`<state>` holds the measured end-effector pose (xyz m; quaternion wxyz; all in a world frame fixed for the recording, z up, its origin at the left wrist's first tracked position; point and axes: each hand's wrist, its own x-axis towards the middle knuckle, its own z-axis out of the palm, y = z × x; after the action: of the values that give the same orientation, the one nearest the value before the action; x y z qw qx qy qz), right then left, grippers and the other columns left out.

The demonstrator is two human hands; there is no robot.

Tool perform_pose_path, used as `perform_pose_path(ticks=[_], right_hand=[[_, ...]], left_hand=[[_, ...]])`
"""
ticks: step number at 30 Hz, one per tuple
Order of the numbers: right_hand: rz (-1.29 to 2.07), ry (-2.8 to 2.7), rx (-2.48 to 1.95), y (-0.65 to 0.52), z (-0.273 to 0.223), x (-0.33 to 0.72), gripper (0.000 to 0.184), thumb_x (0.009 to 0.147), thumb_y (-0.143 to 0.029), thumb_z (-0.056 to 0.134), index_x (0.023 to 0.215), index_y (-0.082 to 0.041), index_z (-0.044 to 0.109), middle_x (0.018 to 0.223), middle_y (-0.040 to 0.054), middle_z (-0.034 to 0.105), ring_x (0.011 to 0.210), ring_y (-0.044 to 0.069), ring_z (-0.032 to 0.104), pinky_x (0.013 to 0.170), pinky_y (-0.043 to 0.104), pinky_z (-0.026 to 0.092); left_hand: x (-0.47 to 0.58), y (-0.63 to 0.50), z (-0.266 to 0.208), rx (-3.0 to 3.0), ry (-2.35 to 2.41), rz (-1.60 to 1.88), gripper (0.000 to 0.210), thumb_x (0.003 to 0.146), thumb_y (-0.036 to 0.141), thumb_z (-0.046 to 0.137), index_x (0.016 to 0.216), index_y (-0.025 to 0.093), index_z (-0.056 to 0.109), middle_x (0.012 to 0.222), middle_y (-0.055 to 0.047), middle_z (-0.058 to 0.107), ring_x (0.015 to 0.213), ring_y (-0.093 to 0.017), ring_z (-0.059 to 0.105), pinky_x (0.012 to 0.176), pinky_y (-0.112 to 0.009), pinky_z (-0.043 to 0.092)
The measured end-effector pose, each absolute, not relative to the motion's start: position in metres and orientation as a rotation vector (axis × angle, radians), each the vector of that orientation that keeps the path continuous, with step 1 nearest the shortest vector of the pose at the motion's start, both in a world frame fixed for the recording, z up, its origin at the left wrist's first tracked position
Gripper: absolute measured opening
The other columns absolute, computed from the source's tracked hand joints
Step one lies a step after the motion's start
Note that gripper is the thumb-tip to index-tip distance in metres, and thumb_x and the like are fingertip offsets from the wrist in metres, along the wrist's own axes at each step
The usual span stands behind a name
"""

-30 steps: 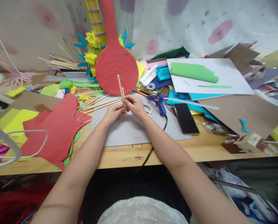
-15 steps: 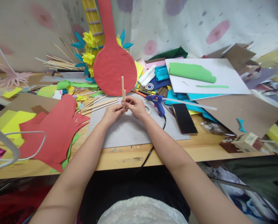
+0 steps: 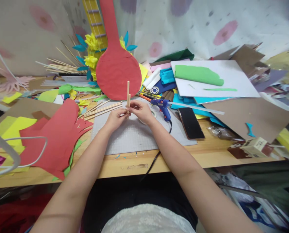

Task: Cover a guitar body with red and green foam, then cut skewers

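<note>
Both hands meet over a grey cutting mat [image 3: 132, 139], closed on thin wooden sticks [image 3: 128, 92] held upright. One stick rises higher than the shorter one beside it. My left hand [image 3: 116, 119] pinches them low from the left, and my right hand [image 3: 142, 111] grips them from the right; their lower ends are partly hidden by the fingers. Just left of my hands lies a bundle of loose wooden sticks [image 3: 102, 110]. Behind them stands a red paper guitar-like shape [image 3: 119, 74]. A blue glue gun [image 3: 162, 106] rests to the right of my right hand, near a partly hidden roll of tape [image 3: 153, 114].
A black phone [image 3: 191, 123] lies right of the mat. Red paper [image 3: 52, 136] and yellow sheets cover the left side. At the back right, a white board [image 3: 236, 81] carries green paper [image 3: 198, 75]. A small carton [image 3: 252, 149] sits near the front right edge.
The view has shifted very slightly. Both hands keep their hold on the upright sticks, with only a small change in the sticks' tilt.
</note>
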<state>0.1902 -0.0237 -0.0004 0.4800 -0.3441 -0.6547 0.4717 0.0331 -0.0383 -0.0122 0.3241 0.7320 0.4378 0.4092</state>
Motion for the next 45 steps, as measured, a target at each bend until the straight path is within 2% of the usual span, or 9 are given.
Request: perform_pose_path(ticks=[7,13,19,26,29,31,37,42,45], right_hand=[[1.157,-1.530,-0.866,-0.024,0.001,0.191,0.020,0.066,-0.038,0.070,0.073,-0.020,0.064,0.072,-0.0013,0.065,0.067,0.013,0.059,0.067,0.028,0.049],[1.564,-1.345,-0.926,-0.020,-0.010,0.187,0.030,0.055,-0.040,0.078,0.067,-0.018,0.062,0.064,-0.0011,0.063,0.059,0.011,0.058,0.059,0.026,0.050],[1.642,-1.102,-0.961,-0.021,-0.009,0.185,0.035,0.051,-0.042,0.081,0.066,-0.015,0.065,0.067,0.0014,0.066,0.059,0.009,0.059,0.059,0.022,0.050],[1.579,-1.040,-1.014,-0.020,-0.011,0.180,0.034,0.050,-0.040,0.082,0.064,-0.015,0.064,0.063,0.0007,0.065,0.057,0.010,0.060,0.061,0.024,0.052],[1.549,-1.011,-1.014,-0.019,-0.015,0.179,0.034,0.051,-0.040,0.081,0.064,-0.015,0.062,0.064,0.0001,0.065,0.058,0.011,0.060,0.062,0.025,0.051],[1.526,-0.993,-1.029,-0.017,-0.017,0.179,0.033,0.052,-0.040,0.080,0.065,-0.015,0.062,0.063,-0.0011,0.064,0.056,0.010,0.058,0.061,0.025,0.050],[1.298,-1.073,-1.059,-0.012,-0.023,0.180,0.024,0.058,-0.037,0.073,0.061,-0.018,0.059,0.061,-0.0044,0.060,0.060,0.010,0.054,0.067,0.024,0.046],[1.198,-1.242,-1.068,-0.008,-0.024,0.181,0.023,0.068,-0.039,0.065,0.062,-0.020,0.054,0.067,-0.0027,0.060,0.068,0.012,0.056,0.073,0.026,0.045],[1.036,-1.473,-1.223,-0.010,-0.012,0.194,0.019,0.075,-0.038,0.061,0.075,-0.020,0.057,0.075,-0.0003,0.062,0.072,0.013,0.057,0.073,0.028,0.045]], left_hand=[[0.037,-0.041,-0.006,1.787,1.167,1.026,0.016,0.066,0.033,0.065,0.063,0.018,0.068,0.065,-0.002,0.064,0.067,-0.016,0.058,0.069,-0.030,0.047],[0.016,-0.048,0.004,1.319,0.998,0.549,0.029,0.056,0.038,0.079,0.074,0.015,0.075,0.069,-0.009,0.070,0.061,-0.020,0.065,0.056,-0.032,0.054],[-0.004,-0.046,0.006,1.253,0.959,0.307,0.028,0.054,0.034,0.081,0.077,0.017,0.076,0.070,-0.012,0.071,0.060,-0.022,0.067,0.053,-0.031,0.056],[-0.004,-0.045,0.009,1.359,0.913,0.352,0.029,0.057,0.037,0.080,0.080,0.019,0.075,0.070,-0.010,0.072,0.058,-0.019,0.066,0.050,-0.026,0.053],[0.009,-0.041,0.008,1.335,0.944,0.564,0.037,0.063,0.045,0.075,0.089,0.018,0.073,0.084,-0.009,0.072,0.068,-0.017,0.068,0.060,-0.027,0.055],[0.022,-0.039,0.006,1.273,1.008,0.714,0.041,0.065,0.050,0.072,0.087,0.016,0.070,0.086,-0.009,0.071,0.066,-0.016,0.066,0.062,-0.028,0.054],[0.050,-0.040,0.000,1.266,1.175,0.839,0.044,0.072,0.055,0.062,0.080,0.013,0.068,0.065,-0.005,0.065,0.043,-0.007,0.043,0.043,-0.021,0.033],[0.047,-0.036,-0.002,1.389,1.176,0.904,0.036,0.073,0.050,0.060,0.069,0.015,0.066,0.052,0.001,0.052,0.043,-0.007,0.035,0.045,-0.023,0.024],[0.036,-0.032,-0.002,1.432,1.268,0.899,0.032,0.072,0.047,0.061,0.063,0.016,0.062,0.049,0.003,0.047,0.044,-0.008,0.034,0.047,-0.024,0.024]])
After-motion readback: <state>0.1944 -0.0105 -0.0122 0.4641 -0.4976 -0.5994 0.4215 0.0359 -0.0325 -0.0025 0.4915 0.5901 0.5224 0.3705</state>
